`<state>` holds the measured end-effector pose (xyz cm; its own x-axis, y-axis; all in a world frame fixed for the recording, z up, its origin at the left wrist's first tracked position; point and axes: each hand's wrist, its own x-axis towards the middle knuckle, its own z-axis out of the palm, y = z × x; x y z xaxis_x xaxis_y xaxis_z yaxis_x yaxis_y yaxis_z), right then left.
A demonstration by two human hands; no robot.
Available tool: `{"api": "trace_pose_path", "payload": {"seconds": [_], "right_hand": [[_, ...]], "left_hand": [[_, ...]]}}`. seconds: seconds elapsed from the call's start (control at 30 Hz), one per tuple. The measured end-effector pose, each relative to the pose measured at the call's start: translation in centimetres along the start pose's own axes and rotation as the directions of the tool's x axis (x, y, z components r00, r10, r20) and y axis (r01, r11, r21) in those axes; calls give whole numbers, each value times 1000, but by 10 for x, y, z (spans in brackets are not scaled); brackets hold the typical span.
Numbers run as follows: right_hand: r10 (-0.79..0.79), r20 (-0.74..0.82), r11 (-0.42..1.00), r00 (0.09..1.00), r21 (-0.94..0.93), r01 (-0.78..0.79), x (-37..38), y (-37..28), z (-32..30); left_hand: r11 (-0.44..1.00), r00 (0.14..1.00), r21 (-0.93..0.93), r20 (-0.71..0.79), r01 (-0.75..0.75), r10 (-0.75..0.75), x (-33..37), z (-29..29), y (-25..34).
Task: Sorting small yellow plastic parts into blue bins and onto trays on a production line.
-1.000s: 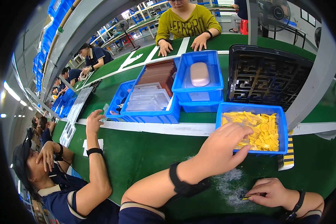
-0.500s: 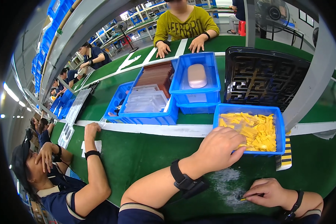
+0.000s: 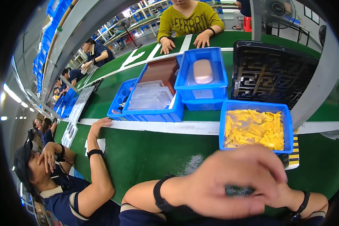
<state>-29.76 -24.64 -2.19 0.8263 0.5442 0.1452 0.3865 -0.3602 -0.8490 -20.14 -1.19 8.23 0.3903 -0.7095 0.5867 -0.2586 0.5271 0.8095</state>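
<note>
My left hand (image 3: 226,180) is blurred by motion in front of the near edge of the blue bin (image 3: 289,141) of small yellow strips (image 3: 248,126). Its fingers arch over toward my right hand, with a gap between thumb and forefinger; whether it holds anything I cannot make out. Behind it, low over the green work surface, my right hand (image 3: 281,196) is partly covered. A thin dark tool (image 3: 257,195), possibly tweezers, just shows at its fingers. The tool's tip is hidden.
Beyond stand blue bins with brown plates (image 3: 159,73), clear plastic cases (image 3: 148,97) and a pink rounded object (image 3: 203,71). A black tray (image 3: 269,75) leans beside a grey post (image 3: 320,67). A co-worker's arm (image 3: 98,169) rests at left; another person (image 3: 190,19) sits opposite.
My left hand has come back from the yellow strips in the bin, down and nearer, and now overlaps my right hand. The right hand stays in about the same place.
</note>
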Motion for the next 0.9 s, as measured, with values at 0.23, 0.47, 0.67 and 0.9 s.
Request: {"api": "trace_pose_path", "payload": {"seconds": [0.23, 0.47, 0.67, 0.9], "right_hand": [[23, -1, 999, 1000, -44, -24, -2, 2, -3], [62, -12, 998, 998, -25, -62, -3, 2, -1], [21, -39, 999, 999, -38, -22, -4, 4, 1], [48, -42, 999, 998, 19, -48, -3, 1, 0]], "left_hand": [[590, 686, -353, -311, -726, 658, 17, 67, -29], [616, 726, -394, -262, -682, 636, 17, 60, -19], [559, 716, -461, -315, -689, 623, 10, 71, -19], [582, 930, -729, -329, -360, 163, -1, 69, 17]]}}
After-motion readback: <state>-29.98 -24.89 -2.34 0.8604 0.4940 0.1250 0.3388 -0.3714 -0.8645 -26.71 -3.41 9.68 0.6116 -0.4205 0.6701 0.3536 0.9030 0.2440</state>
